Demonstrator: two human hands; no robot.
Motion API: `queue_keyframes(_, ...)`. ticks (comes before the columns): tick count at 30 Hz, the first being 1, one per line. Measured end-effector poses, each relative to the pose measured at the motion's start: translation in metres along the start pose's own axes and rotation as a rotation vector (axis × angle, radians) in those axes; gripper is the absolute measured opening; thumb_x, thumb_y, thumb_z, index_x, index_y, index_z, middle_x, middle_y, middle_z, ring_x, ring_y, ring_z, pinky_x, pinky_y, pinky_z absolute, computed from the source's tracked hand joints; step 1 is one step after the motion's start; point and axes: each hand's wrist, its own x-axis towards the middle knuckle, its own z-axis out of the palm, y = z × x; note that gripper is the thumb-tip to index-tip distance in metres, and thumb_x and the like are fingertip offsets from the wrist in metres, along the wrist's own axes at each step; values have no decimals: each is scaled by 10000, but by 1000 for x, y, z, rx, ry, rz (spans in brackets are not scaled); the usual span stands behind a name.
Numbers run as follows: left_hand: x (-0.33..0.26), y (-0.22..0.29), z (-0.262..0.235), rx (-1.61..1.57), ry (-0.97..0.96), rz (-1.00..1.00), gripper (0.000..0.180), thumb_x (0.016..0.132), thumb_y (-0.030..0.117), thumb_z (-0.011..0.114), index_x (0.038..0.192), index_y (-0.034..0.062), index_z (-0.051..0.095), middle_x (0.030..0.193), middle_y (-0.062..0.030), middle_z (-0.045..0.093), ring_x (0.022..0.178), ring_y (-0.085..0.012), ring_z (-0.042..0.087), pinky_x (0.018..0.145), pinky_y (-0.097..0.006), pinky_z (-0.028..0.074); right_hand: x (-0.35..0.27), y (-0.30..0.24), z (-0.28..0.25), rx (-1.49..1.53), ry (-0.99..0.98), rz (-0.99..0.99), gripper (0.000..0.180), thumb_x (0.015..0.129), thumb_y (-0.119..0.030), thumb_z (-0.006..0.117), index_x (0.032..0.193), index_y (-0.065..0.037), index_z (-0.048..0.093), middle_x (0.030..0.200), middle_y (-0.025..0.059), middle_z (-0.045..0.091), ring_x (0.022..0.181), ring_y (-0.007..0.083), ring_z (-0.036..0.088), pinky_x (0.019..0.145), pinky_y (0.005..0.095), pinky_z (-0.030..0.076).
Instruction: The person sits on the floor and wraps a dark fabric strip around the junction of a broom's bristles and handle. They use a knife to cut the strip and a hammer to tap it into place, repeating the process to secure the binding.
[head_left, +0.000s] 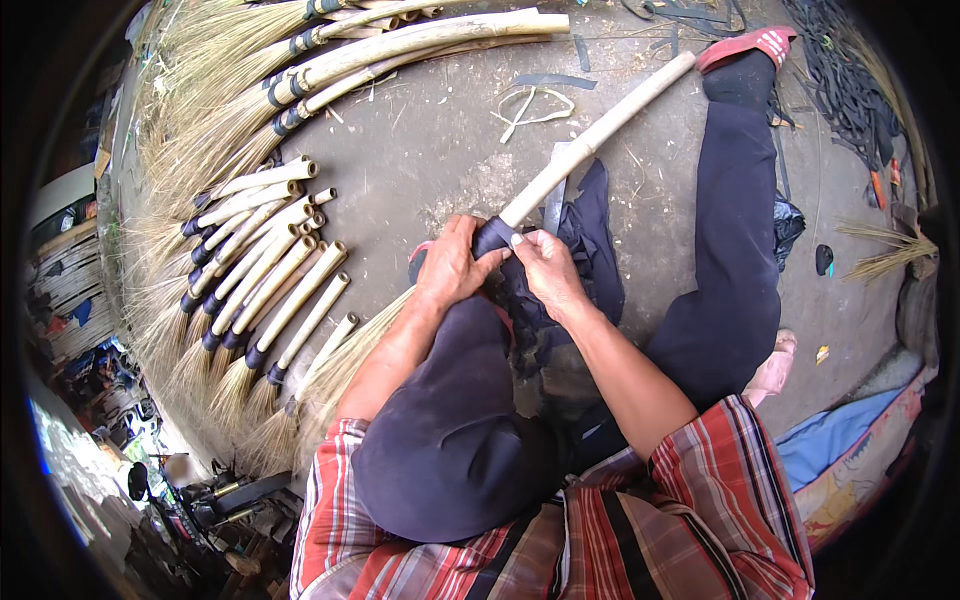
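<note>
Wrapped handle: the left hand and right hand cover part of its dark binding, the undersides of both palms out of sight
Bristles: pale fibres pass beneath the left forearm, partly lost from view
Black cloth: partly concealed by the right forearm
Long-handled brooms: uppermost ones cropped by the top edge
Plaid shirt: cut off at the bottom
Pink item: half-hidden behind the right leg, its kind unclear
Roadside-like clutter: pieces too small to identify

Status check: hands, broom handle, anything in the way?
Left hand and right hand closed at the dark wrap. Broom handle slants away, rightward. Dark cloth near right hand; no blockage seen.
</note>
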Motion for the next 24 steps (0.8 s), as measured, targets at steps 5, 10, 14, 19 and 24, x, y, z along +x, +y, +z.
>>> queue_keyframes(5, -1, 2, 8, 40, -170, -144, 692, 954, 371, 775, 1475, 0, 512, 1284, -300, 659, 1172, -445, 668, 998, -486, 544, -4, 1, -1, -10, 39, -6, 189, 1080, -216, 674, 1051, -29, 663, 850, -59, 602, 736, 11, 462, 630, 212, 388)
queue_keyframes(10, -2, -11, 10, 39, -97, 6, 715, 970, 402, 750, 1512, 29, 469, 1323, -306, 643, 1191, -472, 652, 1021, -504, 532, 2, -1, -4, -84, -12, 30, 201, 1069, -235, 692, 1050, -38, 661, 839, -47, 599, 705, 22, 481, 593, 231, 414)
queue_keyframes(14, 1, -15, 8, -108, -187, -30, 574, 1000, 369, 732, 1418, 23, 546, 1084, -260, 741, 1048, -442, 722, 923, -503, 549, 8, 0, -12, -229, -9, 45, 195, 1060, -239, 703, 1047, -49, 661, 816, -44, 596, 662, 33, 481, 566, 240, 419)
queue_keyframes(19, -3, -7, 11, -50, -240, -155, 605, 1027, 405, 655, 1480, 30, 511, 1282, -315, 681, 1220, -455, 664, 1032, -505, 519, 13, 12, -13, -254, -4, 2, 225, 1032, -203, 717, 1009, 20, 699, 831, 24, 688, 727, 84, 572, 651, 289, 488)
queue_keyframes(24, 2, -6, 14, -147, -180, -225, 621, 1000, 484, 663, 1432, 48, 571, 1203, -297, 721, 1164, -459, 694, 1001, -512, 533, 21, 17, -16, -287, 19, 48, 231, 1027, -193, 720, 1022, 38, 705, 851, 54, 723, 759, 87, 609, 670, 290, 502)
